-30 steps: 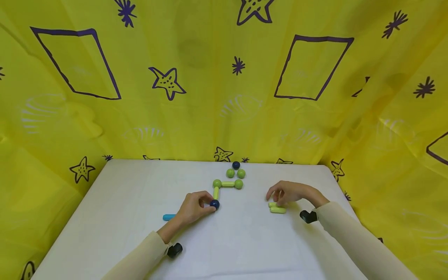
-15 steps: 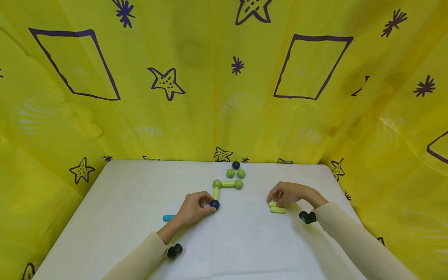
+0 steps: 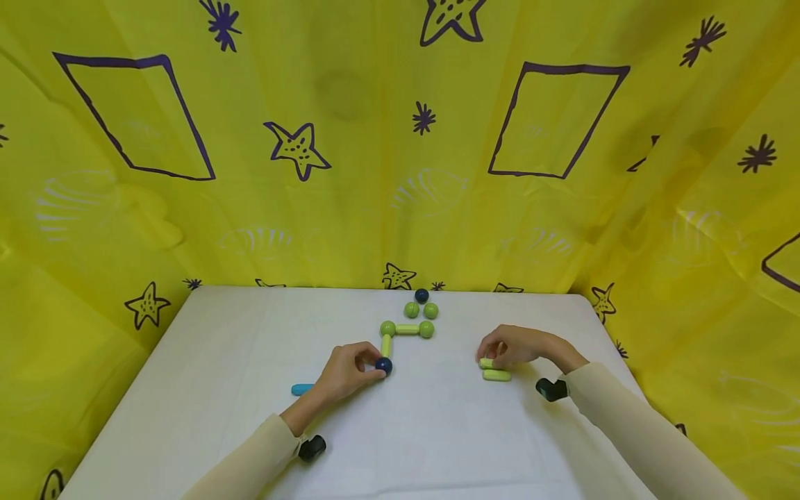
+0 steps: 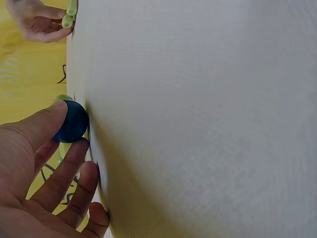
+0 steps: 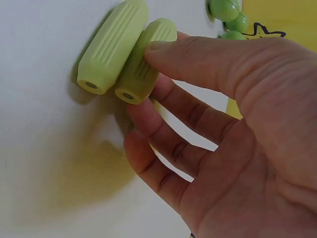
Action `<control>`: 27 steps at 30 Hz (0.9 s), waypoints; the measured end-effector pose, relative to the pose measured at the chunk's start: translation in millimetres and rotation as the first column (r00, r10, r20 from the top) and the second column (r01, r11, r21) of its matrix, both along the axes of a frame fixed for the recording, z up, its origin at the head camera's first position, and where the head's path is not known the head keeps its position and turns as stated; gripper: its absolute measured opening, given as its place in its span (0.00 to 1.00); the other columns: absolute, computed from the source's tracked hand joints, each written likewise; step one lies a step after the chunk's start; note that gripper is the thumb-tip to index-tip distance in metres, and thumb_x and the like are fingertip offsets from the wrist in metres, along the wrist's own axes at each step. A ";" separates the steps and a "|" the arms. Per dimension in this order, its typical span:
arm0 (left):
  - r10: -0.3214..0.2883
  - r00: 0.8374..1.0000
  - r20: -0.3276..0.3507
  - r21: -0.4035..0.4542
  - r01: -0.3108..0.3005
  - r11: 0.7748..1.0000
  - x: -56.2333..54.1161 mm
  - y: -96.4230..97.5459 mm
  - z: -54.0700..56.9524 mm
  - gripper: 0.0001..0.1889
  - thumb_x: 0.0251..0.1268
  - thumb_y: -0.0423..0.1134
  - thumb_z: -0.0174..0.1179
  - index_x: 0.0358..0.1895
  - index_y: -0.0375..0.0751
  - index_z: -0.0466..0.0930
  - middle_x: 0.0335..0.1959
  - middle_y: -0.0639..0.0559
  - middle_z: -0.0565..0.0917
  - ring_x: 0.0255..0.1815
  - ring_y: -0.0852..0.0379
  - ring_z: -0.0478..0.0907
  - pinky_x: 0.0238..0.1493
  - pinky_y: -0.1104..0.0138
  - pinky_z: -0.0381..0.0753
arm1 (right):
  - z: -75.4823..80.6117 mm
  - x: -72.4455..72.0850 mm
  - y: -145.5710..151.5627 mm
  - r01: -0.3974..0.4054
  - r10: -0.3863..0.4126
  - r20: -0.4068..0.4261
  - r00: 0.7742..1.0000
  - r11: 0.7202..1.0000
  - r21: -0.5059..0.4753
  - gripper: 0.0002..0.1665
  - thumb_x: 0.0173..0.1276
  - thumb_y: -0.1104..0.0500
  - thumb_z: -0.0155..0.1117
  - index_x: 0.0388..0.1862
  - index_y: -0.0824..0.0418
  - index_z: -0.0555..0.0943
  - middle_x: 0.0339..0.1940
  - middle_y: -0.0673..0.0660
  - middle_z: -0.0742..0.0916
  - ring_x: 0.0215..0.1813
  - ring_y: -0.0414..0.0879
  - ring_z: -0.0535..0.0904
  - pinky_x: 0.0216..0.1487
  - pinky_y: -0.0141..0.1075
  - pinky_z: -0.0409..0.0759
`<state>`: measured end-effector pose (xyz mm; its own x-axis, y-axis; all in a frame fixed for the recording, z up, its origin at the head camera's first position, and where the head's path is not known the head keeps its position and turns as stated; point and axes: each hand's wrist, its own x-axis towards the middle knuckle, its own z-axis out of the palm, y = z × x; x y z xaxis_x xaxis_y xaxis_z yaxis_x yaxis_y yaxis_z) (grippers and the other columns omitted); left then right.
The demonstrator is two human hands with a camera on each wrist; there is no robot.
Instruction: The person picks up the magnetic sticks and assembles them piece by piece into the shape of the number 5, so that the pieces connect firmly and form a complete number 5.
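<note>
My left hand (image 3: 345, 369) pinches a dark blue ball (image 4: 73, 122) between thumb and fingers. That ball sits at the near end of a light green rod (image 3: 386, 346), whose far end meets a green ball (image 3: 388, 328). From there a second light green rod (image 3: 407, 329) runs right to another green ball (image 3: 426, 329). On the right, my right hand (image 3: 515, 344) holds a ridged light green rod (image 5: 143, 62) between thumb and fingers. A matching rod (image 5: 113, 47) lies close beside it on the table, with a dark spot at its end.
Behind the joined pieces, two loose green balls (image 3: 411, 310) and a dark blue ball (image 3: 421, 296) stand near the white table's (image 3: 250, 326) back edge. A blue rod (image 3: 302, 389) lies partly hidden behind my left forearm. Yellow patterned cloth (image 3: 350, 208) surrounds the table.
My right hand's fingers have closed in on the farther light green rod, which now shows a slight lift or shift. My left hand stays on the dark blue ball.
</note>
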<state>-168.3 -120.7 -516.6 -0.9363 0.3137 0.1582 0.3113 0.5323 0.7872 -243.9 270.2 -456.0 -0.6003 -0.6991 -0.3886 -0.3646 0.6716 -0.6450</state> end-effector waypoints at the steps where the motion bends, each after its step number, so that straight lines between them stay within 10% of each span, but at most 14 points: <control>1: 0.000 1.000 0.001 0.000 0.000 1.000 0.1 -0.1 0.2 0.10 0.59 0.38 0.77 0.42 0.47 0.88 0.36 0.57 0.90 0.26 0.61 0.72 0.29 0.69 0.70 | 1.0 -0.5 0.3 0.002 -0.002 -0.006 1.000 1.000 0.002 0.13 0.70 0.68 0.66 0.49 0.56 0.87 0.39 0.51 0.85 0.43 0.47 0.78 0.48 0.38 0.77; 27: 0.002 1.000 0.004 -0.007 -0.002 1.000 0.5 0.3 -0.8 0.10 0.59 0.38 0.76 0.42 0.47 0.87 0.36 0.57 0.89 0.28 0.60 0.72 0.30 0.69 0.71 | 34.1 -2.3 15.4 0.106 -0.121 -0.043 0.992 0.963 -0.248 0.12 0.71 0.62 0.70 0.52 0.58 0.85 0.45 0.56 0.89 0.48 0.52 0.84 0.49 0.37 0.82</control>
<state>-167.8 -120.4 -517.4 -0.9375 0.3129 0.1524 0.3073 0.5388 0.7844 -246.2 285.7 -421.9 -0.6973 -0.6946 -0.1770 -0.3362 0.5351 -0.7750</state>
